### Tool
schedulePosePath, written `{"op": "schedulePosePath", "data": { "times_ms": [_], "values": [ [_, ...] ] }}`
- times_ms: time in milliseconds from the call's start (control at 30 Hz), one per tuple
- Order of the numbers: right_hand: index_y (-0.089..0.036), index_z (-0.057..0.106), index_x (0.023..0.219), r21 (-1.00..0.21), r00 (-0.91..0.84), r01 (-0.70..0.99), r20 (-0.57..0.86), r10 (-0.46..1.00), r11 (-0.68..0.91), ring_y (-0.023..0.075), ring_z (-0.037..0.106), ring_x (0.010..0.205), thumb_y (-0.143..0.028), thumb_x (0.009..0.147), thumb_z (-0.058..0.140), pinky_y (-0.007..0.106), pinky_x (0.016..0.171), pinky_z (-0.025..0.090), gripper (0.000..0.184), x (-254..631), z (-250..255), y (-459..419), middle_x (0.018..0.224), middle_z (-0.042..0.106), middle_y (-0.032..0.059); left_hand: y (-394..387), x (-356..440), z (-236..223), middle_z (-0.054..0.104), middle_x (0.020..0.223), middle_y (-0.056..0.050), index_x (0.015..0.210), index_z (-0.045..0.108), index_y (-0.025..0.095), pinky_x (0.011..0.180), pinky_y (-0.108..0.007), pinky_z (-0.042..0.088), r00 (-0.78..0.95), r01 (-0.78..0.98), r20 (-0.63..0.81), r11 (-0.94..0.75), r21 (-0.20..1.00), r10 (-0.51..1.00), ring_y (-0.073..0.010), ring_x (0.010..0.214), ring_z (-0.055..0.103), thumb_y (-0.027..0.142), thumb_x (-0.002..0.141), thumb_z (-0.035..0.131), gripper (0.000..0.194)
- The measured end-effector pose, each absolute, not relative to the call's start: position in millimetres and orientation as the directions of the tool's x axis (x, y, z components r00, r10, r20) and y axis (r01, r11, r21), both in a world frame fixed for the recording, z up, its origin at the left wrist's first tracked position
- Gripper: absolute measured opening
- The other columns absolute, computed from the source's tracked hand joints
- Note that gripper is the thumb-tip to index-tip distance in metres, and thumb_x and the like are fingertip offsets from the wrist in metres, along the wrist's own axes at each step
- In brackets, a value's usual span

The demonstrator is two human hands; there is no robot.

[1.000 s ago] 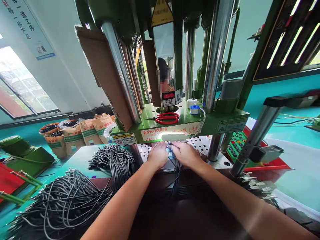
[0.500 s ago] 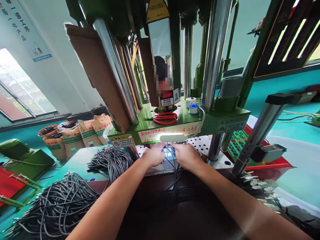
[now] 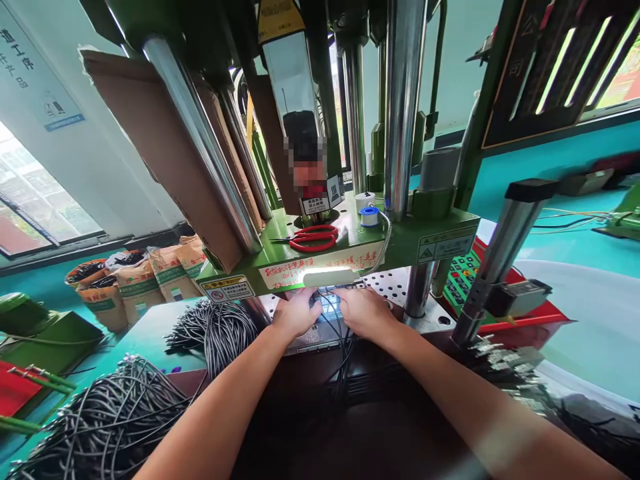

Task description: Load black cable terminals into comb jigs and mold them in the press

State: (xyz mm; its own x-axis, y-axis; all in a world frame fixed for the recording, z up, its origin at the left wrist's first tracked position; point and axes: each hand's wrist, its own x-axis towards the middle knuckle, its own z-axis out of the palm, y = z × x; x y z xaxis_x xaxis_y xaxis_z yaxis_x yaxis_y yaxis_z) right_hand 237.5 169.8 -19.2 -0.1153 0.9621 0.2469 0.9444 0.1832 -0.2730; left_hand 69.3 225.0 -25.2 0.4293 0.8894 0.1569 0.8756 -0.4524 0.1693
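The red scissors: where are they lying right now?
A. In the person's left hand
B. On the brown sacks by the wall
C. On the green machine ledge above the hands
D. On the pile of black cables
C: the red scissors lie flat on the green ledge, above both hands, and neither the left hand nor the right hand touches them.

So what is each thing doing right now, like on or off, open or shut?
Work lamp: switched on, glowing.
Red scissors: closed, lying flat on the green machine ledge.
Left hand: fingers curled down on the metal block.
Right hand: palm down, pressing the black cables.
Sacks: open at the top.
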Motion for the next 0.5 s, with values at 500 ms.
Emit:
{"op": "schedulePosePath", "data": {
  "times_ms": [500],
  "values": [
    [-0.022,0.067,0.105,-0.302,-0.094,0.938,0.259,0.961,0.173,0.0229,0.066,0.085,-0.017,0.084,0.035,0.031,0.073,0.043,0.039,238.5,-20.2,170.4,0.093,0.072,0.0082,238.3,55.1,-33.2,0.056,0.126,-0.008,0.124,0.052,0.021,0.103,-0.035,0.034,0.469,0.859,0.134,-0.486,0.162,0.873,-0.0237,0.117,0.050,0.027,0.082,0.051,0.042]
  ]
}}
